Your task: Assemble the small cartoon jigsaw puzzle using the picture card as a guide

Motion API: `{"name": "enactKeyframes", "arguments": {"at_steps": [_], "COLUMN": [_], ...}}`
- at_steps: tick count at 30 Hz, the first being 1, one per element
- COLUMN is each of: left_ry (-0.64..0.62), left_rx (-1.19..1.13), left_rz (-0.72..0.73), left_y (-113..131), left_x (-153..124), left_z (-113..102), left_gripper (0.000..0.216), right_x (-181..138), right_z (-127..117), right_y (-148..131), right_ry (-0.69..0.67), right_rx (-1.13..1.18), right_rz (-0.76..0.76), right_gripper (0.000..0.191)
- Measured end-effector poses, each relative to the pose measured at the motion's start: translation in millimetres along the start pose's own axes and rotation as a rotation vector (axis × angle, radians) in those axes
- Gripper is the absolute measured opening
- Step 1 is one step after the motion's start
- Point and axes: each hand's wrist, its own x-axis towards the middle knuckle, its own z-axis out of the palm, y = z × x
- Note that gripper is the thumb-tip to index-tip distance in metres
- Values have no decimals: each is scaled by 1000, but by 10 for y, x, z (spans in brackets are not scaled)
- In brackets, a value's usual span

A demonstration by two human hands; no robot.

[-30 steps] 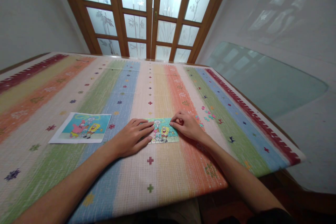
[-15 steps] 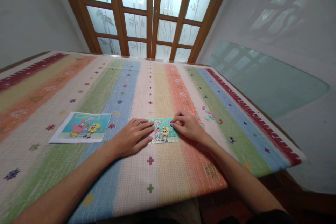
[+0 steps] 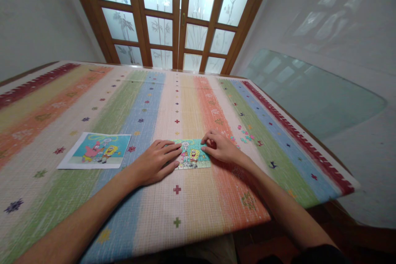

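A small cartoon jigsaw puzzle (image 3: 193,156), showing a yellow square figure and a pale green one, lies flat between my hands. My left hand (image 3: 159,161) rests palm down over its left part, fingers stretched out and hiding that side. At the puzzle's upper right, my right hand (image 3: 219,146) is bent, with thumb and forefinger drawn together on the surface. Whatever sits between those fingertips is too small to make out. Several loose puzzle pieces (image 3: 247,137) in turquoise, pink and orange lie beyond my right hand.
To the left lies a printed picture (image 3: 102,148) with the same cartoon figures on white paper. A striped, patterned tablecloth (image 3: 192,206) covers the table, whose front edge is close to me. Wooden glazed doors (image 3: 179,20) stand behind the table, and a wall runs along the right.
My right hand's fingers have shifted slightly at the puzzle's right side, with the knuckles a little more arched. The left hand, printed picture and loose pieces look unmoved.
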Motion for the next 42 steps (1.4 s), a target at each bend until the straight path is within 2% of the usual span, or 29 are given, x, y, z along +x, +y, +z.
{"name": "enactKeyframes", "arguments": {"at_steps": [6, 10, 13, 18, 26, 30, 33, 35, 38, 42], "left_ry": [-1, 1, -9, -12, -13, -13, -12, -19, -28, -22], "left_rx": [16, 23, 13, 24, 28, -3, -14, -11, 7, 4], "left_rz": [11, 13, 3, 0, 3, -12, -10, -10, -14, -12], "left_y": [5, 9, 6, -3, 18, 12, 0, -7, -10, -5], "left_x": [9, 11, 6, -2, 6, 2, -4, -10, -17, -13], "left_z": [-10, -12, -6, 3, -14, -11, -4, 3, 10, 7], "left_gripper": [37, 35, 35, 35, 36, 37, 37, 37, 36, 37], "right_x": [24, 26, 26, 9, -36, -50, -60, -73, -99, -117], "right_z": [-8, 6, -1, -2, 46, 37, -12, -60, -124, -152], "right_y": [21, 24, 29, 57, 56, 49, 44, 46, 64, 100], "right_ry": [3, -42, -49, -22, 75, 108, 87, 41, -25, -51], "right_rx": [101, 244, 295, 238, 214, 53, -11, 2, 28, 65], "right_rz": [71, 125, 108, 40, 130, 119, 97, 65, 6, 11], "right_gripper": [9, 7, 9, 15, 9, 22, 22, 15, 19, 13]}}
